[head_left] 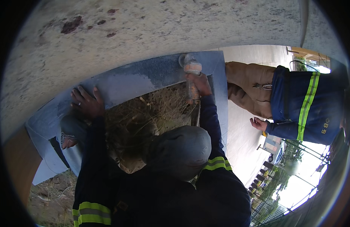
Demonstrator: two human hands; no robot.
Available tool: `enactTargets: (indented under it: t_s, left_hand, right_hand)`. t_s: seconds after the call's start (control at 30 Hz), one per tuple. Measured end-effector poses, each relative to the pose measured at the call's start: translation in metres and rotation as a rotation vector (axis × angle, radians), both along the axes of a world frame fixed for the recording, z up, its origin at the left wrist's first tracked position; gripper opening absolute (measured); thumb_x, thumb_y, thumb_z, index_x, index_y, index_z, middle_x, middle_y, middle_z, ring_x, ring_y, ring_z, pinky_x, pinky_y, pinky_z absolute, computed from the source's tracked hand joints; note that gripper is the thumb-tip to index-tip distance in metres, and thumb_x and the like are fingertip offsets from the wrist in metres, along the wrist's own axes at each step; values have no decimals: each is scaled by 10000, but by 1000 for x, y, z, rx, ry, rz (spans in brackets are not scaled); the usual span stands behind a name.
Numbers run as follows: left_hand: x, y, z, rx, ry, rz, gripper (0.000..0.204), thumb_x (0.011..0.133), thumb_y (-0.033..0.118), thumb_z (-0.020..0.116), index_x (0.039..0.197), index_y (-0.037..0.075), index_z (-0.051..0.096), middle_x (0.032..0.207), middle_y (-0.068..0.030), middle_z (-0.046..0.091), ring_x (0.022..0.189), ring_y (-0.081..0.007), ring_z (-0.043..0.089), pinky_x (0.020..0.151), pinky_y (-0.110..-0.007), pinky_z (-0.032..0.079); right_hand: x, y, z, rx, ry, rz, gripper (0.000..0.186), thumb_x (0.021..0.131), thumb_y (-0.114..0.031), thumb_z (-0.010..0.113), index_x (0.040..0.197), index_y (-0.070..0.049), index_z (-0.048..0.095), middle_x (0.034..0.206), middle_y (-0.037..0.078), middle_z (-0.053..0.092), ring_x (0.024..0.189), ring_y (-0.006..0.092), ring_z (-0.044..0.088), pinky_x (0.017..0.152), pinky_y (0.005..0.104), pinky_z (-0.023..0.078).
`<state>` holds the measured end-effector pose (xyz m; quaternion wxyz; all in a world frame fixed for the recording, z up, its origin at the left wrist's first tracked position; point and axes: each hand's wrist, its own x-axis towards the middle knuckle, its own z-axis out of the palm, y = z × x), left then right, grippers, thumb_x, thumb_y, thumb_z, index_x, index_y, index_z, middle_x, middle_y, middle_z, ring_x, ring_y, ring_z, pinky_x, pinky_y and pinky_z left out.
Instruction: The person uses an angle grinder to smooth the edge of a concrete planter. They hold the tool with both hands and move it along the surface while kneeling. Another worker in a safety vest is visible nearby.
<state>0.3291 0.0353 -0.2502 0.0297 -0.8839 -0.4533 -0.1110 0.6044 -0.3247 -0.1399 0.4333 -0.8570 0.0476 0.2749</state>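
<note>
A blue-grey sheet panel (pixel 124 84) with a cut-out opening spans the middle. My left hand (pixel 88 104) lies on its left part, fingers spread, a ring on one finger, holding nothing. On the right part, my right hand (pixel 201 84) is wrapped round a worn orange-and-grey angle grinder (pixel 192 68). The grinder's head and disc rest at the panel's upper right; whether the disc is spinning I cannot tell. Left of the disc, the panel's surface looks darker and smudged. My knee (pixel 180 147) is bent below the opening.
A pale, stained wall-like surface (pixel 152 30) curves close above the panel. Dry grass and soil (pixel 144 113) show through the opening. At the right stands a co-worker (pixel 296 102) in a dark jacket and brown trousers, near the panel's right edge. Beyond are pavement and scaffold-like bars.
</note>
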Motion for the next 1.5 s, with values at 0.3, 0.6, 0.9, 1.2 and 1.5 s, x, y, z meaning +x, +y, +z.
enactTargets:
  t_s: [0.3,0.6,0.9,1.2,1.5]
  left_hand:
    - [1,-1,0,39,-33,-11,695,1025,547,530,1488,29,518,1553,-224,486,1503,-383,375,1183,-667,258]
    - [2,0,0,19,2,-1,689,1024,543,535,1476,23,530,1549,-221,494,1494,-382,389,1182,-667,254]
    - [1,0,-2,36,-35,1,689,1027,546,531,1476,23,531,1548,-222,494,1498,-382,386,1178,-667,263]
    - [1,3,2,-1,-4,-1,685,1026,542,534,1475,25,530,1546,-223,493,1489,-380,396,1177,-665,265]
    - [1,0,-2,13,-48,-11,692,1025,546,534,1483,27,523,1541,-222,496,1493,-384,391,1173,-670,276]
  right_hand:
    - [-4,-3,-9,56,-2,45,410,796,-272,834,1076,11,738,938,52,722,793,136,657,716,329,533]
    - [13,-10,2,-29,-14,-50,371,802,-254,836,1050,6,747,923,48,721,775,142,661,700,332,531]
    - [-8,6,-18,18,8,74,382,784,-240,847,1042,21,739,938,65,732,821,157,681,725,330,539]
    - [-10,20,-2,-1,-4,69,383,780,-235,846,1042,21,735,918,67,726,791,168,679,729,338,543]
    - [-24,27,-7,25,-48,113,396,780,-239,845,1052,25,731,910,61,720,793,156,667,718,350,541]
